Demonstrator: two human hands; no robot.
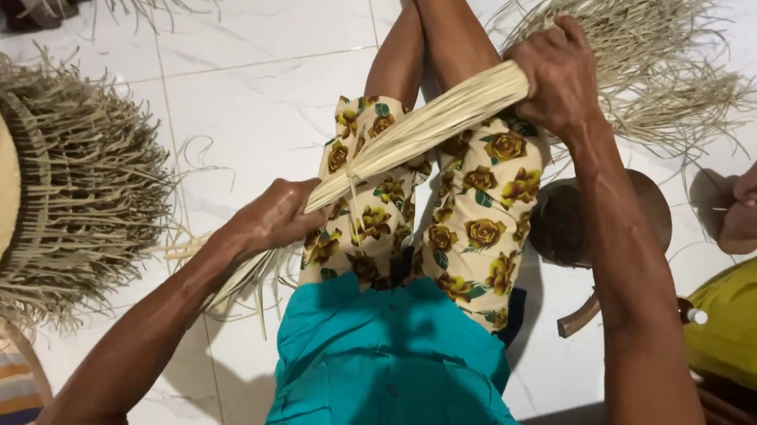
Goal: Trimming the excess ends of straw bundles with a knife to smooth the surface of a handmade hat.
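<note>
While both arms reach forward over the lap, the left hand [277, 215] and right hand [558, 71] are each clenched around a bundle of pale straw fibres [426, 129] slanting across the thighs; an unfinished straw hat [3, 177] borders the left, with white tile floor [256, 106] between
</note>
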